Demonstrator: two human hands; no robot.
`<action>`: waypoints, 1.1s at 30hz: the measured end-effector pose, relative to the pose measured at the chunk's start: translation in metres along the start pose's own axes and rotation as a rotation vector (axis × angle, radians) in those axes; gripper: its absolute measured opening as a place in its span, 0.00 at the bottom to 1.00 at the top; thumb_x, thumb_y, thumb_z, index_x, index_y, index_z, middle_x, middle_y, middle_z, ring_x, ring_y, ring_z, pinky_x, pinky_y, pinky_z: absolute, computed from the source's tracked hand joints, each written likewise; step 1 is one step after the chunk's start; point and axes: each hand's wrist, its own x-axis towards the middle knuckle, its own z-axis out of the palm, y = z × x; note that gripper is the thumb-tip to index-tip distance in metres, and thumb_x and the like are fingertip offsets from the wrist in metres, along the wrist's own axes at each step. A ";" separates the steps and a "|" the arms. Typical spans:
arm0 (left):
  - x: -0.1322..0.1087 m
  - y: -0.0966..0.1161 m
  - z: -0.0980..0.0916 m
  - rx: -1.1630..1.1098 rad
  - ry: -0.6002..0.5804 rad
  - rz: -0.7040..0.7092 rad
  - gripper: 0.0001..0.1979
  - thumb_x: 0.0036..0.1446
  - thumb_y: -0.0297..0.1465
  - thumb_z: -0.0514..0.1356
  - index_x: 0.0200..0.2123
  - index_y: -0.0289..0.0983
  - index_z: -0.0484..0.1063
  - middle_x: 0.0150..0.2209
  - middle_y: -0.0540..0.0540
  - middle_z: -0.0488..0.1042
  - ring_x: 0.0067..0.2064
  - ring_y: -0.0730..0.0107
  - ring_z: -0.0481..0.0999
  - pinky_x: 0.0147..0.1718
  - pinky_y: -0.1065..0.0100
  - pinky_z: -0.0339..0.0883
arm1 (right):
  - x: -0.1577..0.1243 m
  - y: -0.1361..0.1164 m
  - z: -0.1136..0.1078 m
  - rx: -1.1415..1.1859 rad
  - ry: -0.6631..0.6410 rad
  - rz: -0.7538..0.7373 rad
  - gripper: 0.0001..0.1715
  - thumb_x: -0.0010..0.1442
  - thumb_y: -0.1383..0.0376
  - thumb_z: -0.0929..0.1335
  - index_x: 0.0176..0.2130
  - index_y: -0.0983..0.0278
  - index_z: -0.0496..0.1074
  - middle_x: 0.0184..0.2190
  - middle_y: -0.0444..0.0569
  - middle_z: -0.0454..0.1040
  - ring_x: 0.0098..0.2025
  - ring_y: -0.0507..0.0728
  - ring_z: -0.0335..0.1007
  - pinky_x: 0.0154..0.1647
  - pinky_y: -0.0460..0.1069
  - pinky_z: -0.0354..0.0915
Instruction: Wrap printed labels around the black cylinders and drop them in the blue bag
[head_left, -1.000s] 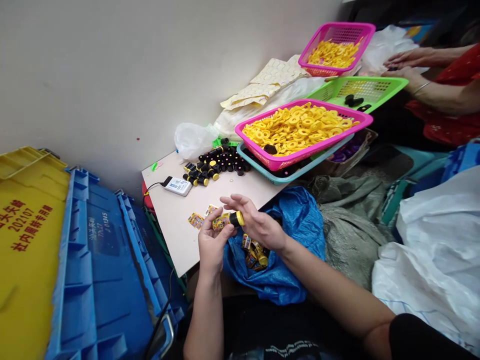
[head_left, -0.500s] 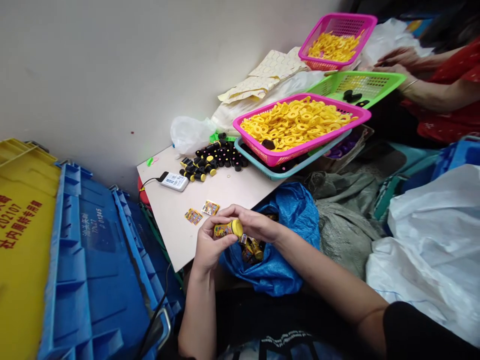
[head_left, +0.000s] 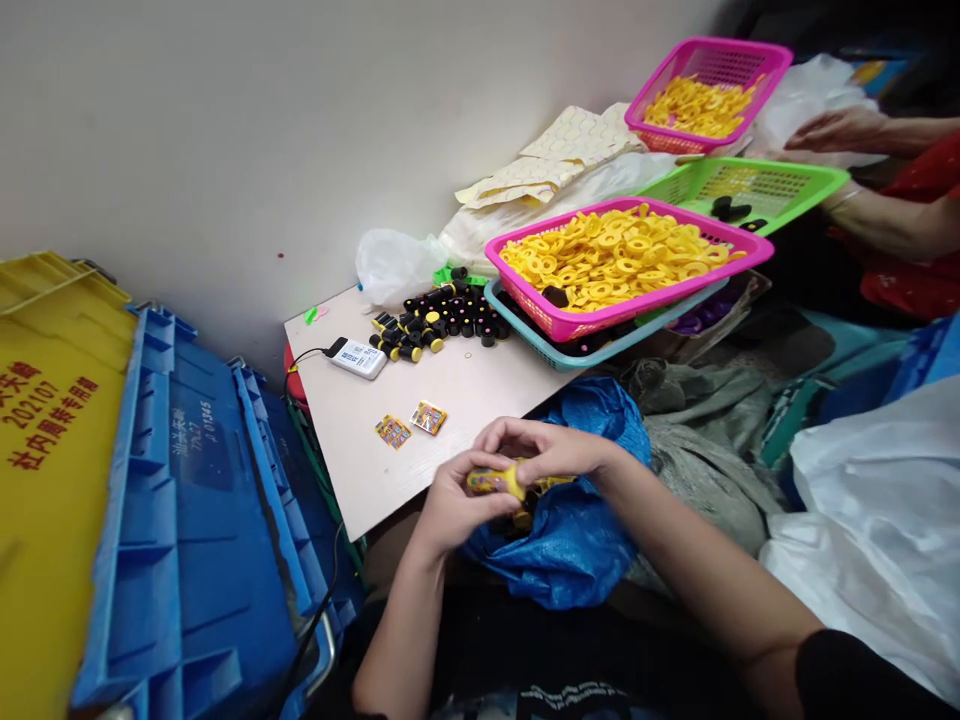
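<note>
My left hand (head_left: 450,503) is closed around a small yellow tube (head_left: 490,481) with a colourful printed label. The fingers of my right hand (head_left: 551,447) press on the tube's right end, partly covering it. Just beneath my hands is a blue woven sack (head_left: 570,545), open at the top, with yellow and black pieces showing inside. Two sheets of printed stickers (head_left: 393,431) lie on the white table (head_left: 367,480), left of my hands.
Black and yellow cylinders (head_left: 450,312) are heaped near a white device (head_left: 356,358) with a cable. A pink basket (head_left: 517,295) of yellow rings rests on a blue-grey tray. Behind it are a green basket (head_left: 814,178) and a co-worker's hands (head_left: 840,132). Blue crates (head_left: 202,490) stand left.
My right hand's fingers have closed onto the tube's right end, where they were behind it before. The whole view has shifted slightly. The co-worker's hands have moved apart.
</note>
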 end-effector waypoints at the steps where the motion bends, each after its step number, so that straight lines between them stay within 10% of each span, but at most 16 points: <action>1: -0.002 -0.002 0.003 0.119 -0.061 -0.003 0.21 0.39 0.38 0.72 0.39 0.40 0.78 0.43 0.43 0.79 0.45 0.57 0.77 0.47 0.58 0.68 | -0.001 -0.005 -0.010 -0.097 -0.030 0.067 0.24 0.54 0.54 0.71 0.47 0.64 0.69 0.48 0.52 0.71 0.51 0.57 0.68 0.52 0.53 0.63; 5: 0.000 -0.007 -0.015 0.473 -0.004 0.063 0.26 0.45 0.39 0.68 0.49 0.44 0.74 0.53 0.43 0.73 0.54 0.56 0.71 0.53 0.57 0.64 | 0.037 -0.008 -0.045 -0.643 0.253 0.184 0.18 0.59 0.57 0.67 0.46 0.64 0.71 0.47 0.52 0.74 0.49 0.57 0.68 0.52 0.53 0.63; 11: 0.024 -0.030 -0.107 0.964 0.758 -0.087 0.15 0.58 0.33 0.56 0.46 0.35 0.76 0.48 0.37 0.74 0.53 0.52 0.67 0.54 0.52 0.60 | 0.151 0.048 -0.071 -1.119 0.777 0.254 0.14 0.61 0.64 0.65 0.46 0.66 0.68 0.44 0.55 0.73 0.44 0.59 0.69 0.45 0.53 0.63; 18: 0.028 -0.059 -0.141 0.996 0.815 -0.171 0.06 0.51 0.34 0.63 0.30 0.39 0.76 0.38 0.43 0.74 0.46 0.56 0.68 0.47 0.57 0.61 | 0.190 0.090 -0.087 -1.361 0.894 0.360 0.14 0.59 0.63 0.65 0.44 0.66 0.65 0.44 0.59 0.69 0.47 0.64 0.62 0.45 0.55 0.61; 25: 0.027 -0.051 -0.144 0.250 0.854 -0.061 0.29 0.44 0.31 0.67 0.52 0.35 0.67 0.23 0.55 0.70 0.26 0.73 0.70 0.27 0.72 0.63 | 0.158 0.081 -0.071 -0.812 1.119 0.068 0.13 0.54 0.65 0.64 0.42 0.64 0.65 0.43 0.53 0.66 0.44 0.58 0.64 0.47 0.53 0.64; 29: 0.020 -0.022 -0.118 0.000 0.778 -0.026 0.30 0.45 0.35 0.67 0.52 0.32 0.68 0.22 0.51 0.74 0.22 0.75 0.72 0.23 0.73 0.63 | 0.115 0.047 -0.034 -0.086 0.885 0.064 0.20 0.52 0.59 0.68 0.45 0.62 0.66 0.36 0.46 0.67 0.32 0.52 0.67 0.37 0.50 0.68; 33: 0.016 0.005 -0.072 -0.123 0.650 0.047 0.21 0.42 0.36 0.69 0.40 0.32 0.77 0.25 0.45 0.79 0.23 0.73 0.74 0.23 0.72 0.66 | 0.067 0.006 0.006 0.127 0.648 0.066 0.24 0.49 0.57 0.73 0.44 0.62 0.71 0.33 0.45 0.72 0.30 0.51 0.69 0.38 0.50 0.68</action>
